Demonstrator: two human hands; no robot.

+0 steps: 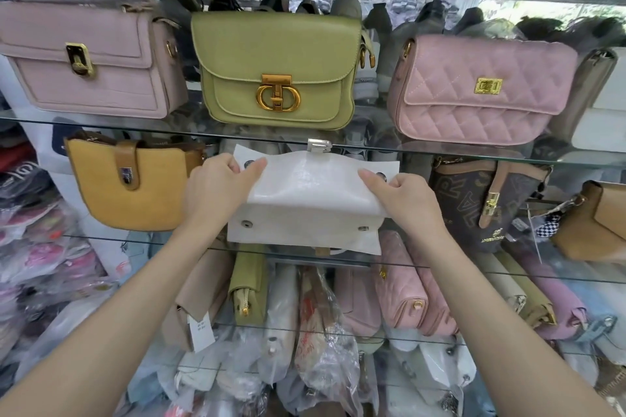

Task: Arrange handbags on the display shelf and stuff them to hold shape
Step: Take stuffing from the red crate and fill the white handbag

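Head view: left grip (216,184) and right grip (403,200) each clamped on white handbag (305,200), nothing visible inside.

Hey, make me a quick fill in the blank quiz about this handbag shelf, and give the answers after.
1. Both hands grip the ____ handbag.
2. On the top shelf, the green bag sits between two ____ bags.
3. The left hand is nearest the ____ bag.
Answers: white; pink; yellow
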